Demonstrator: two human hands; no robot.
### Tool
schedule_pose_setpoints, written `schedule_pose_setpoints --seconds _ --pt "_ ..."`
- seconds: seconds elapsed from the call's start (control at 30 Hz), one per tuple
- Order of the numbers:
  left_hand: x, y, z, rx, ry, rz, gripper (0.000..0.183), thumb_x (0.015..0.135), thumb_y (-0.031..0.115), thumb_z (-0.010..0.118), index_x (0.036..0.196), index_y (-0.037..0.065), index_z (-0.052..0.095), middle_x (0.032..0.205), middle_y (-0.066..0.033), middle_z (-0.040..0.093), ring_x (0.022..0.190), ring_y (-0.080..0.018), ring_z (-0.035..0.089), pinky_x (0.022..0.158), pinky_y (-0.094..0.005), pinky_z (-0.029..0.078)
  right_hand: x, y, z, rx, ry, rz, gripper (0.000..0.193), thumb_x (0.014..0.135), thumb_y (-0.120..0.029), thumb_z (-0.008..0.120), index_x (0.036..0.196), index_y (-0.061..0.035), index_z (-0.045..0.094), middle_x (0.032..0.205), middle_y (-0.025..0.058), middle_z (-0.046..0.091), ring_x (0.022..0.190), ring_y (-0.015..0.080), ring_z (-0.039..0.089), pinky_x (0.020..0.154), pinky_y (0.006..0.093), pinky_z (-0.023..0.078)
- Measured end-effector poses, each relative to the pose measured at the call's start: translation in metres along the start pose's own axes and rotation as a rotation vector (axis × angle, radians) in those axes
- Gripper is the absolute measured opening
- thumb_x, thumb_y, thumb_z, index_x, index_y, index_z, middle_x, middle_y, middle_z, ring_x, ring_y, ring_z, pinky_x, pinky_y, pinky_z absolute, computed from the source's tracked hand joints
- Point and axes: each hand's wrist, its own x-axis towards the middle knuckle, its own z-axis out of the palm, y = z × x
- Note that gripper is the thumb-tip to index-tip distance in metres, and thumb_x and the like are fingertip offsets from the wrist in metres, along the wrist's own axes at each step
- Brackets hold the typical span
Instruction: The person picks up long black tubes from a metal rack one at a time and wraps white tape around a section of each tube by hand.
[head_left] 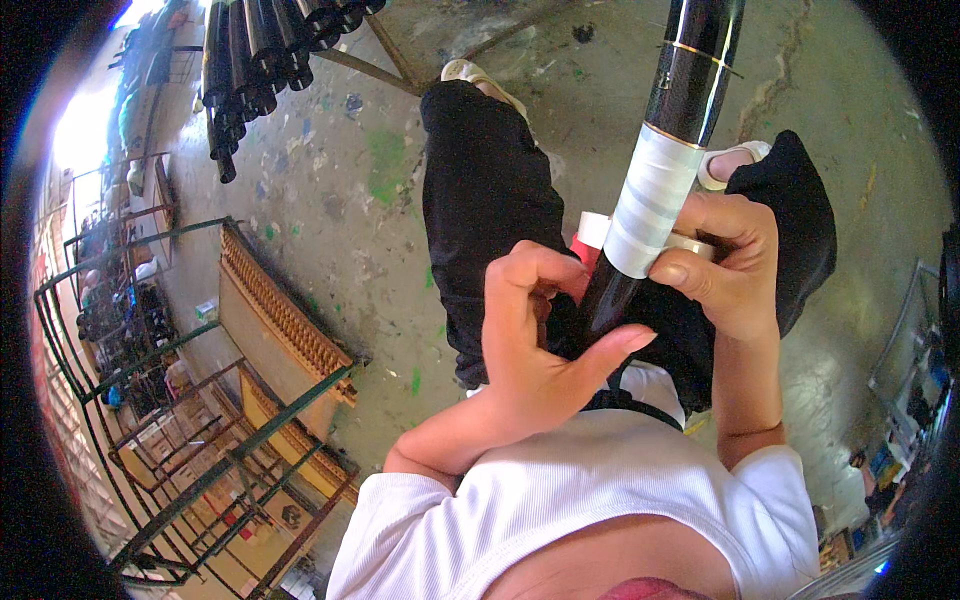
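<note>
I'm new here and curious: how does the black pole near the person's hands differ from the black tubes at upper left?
The black pole has a white wrapping; the black tubes show none. The single pole is between the left hand and right hand; the tubes are bunched farther off. Gold lines cross the pole; none can be made out on the tubes. Both look glossy black.

One black tube (686, 105), two hands (535, 345) flanking the tube, one white roll (692, 245) to its right, two shoes (486, 82) flanking it.
</note>
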Motion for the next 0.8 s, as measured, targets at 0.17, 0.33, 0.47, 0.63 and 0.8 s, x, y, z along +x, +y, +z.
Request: schedule_pose_setpoints --seconds 0.17,0.33,0.47,0.63,0.8 --pt "0.002 0.016 0.0 -0.585 -0.054 -0.407 0.055 0.078 0.011 0.07 0.115 0.003 0.029 0.095 -0.0093 0.051 0.082 -0.0128 0.053 0.072 -0.0267 0.047 -0.002 -0.003 -0.004 0.178 -0.037 0.212 0.024 0.069 -0.001 0.073 0.092 0.0022 0.067 0.082 0.0069 0.066 0.07 0.0094 0.061 0.061 0.0215 0.048" --pt "0.001 0.012 0.006 -0.134 -0.092 -0.21 0.056 0.076 0.013 0.072 0.113 0.002 0.032 0.09 -0.0059 0.048 0.073 -0.009 0.05 0.066 -0.0243 0.047 -0.001 -0.004 0.0 -0.051 -0.021 0.034 0.023 0.069 -0.001 0.073 0.091 0.0019 0.067 0.081 0.0067 0.066 0.07 0.0095 0.061 0.061 0.022 0.048" --pt "-0.004 0.01 0.0 -0.412 -0.11 -0.301 0.047 0.085 0.011 0.061 0.119 0.0 0.031 0.093 -0.0104 0.051 0.074 -0.0113 0.054 0.069 -0.0266 0.048 -0.006 0.002 -0.002 0.068 -0.027 0.056 0.024 0.071 -0.001 0.071 0.094 0.0023 0.065 0.079 0.0066 0.065 0.066 0.0094 0.06 0.056 0.0218 0.047" --pt "0.002 0.022 0.008 -0.635 -0.048 -0.487 0.055 0.083 0.014 0.064 0.12 0.0 0.026 0.101 -0.0146 0.052 0.076 -0.0154 0.056 0.074 -0.0282 0.049 -0.005 0.0 -0.002 0.186 -0.066 0.15 0.024 0.075 0.001 0.067 0.099 0.0046 0.062 0.075 0.0084 0.064 0.056 0.0111 0.059 0.049 0.023 0.045" --pt "-0.005 -0.001 0.004 -0.339 -0.087 -0.22 0.055 0.079 0.014 0.07 0.114 0.002 0.029 0.099 -0.0117 0.051 0.079 -0.0146 0.056 0.071 -0.0277 0.049 -0.004 -0.005 0.003 0.233 -0.058 0.086 0.023 0.076 0.002 0.066 0.098 0.0055 0.062 0.073 0.0086 0.063 0.053 0.0125 0.058 0.046 0.0239 0.045"
